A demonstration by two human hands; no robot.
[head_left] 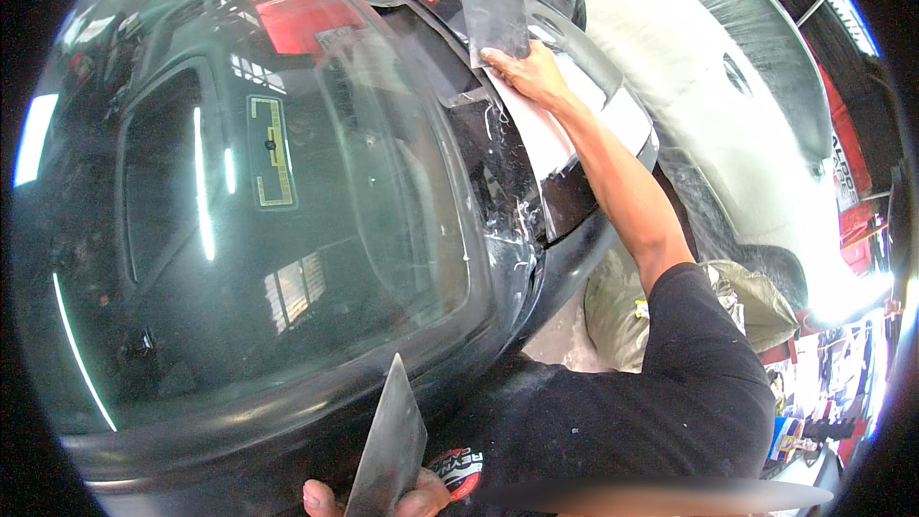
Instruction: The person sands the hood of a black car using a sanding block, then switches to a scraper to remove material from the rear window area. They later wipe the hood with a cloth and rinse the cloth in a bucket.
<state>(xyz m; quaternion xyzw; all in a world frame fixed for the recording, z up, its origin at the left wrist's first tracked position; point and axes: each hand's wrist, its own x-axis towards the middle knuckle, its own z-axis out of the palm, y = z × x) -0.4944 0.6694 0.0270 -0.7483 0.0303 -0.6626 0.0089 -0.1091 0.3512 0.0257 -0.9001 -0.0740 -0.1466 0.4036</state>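
My right hand [532, 75] reaches far over the car, thumb and fingers closed on the lower edge of a flat dark grey rectangular plate [494, 11]. Below that hand is the black panel [498, 158] behind the rear window, streaked with whitish smears, beside a white-and-silver surface [538, 124]. My left hand [421, 496] is near the lower edge, its fingers closed round a flat grey pointed blade [391, 440] standing tip up. Most of that hand is cut off by the picture's edge.
The dark glass [325, 153] of the car fills the left, with reflections and a yellow-marked sticker [271, 153]. Another car, under a translucent sheet [708, 67], stands close on the far right. An olive sack [617, 311] lies on the floor between them.
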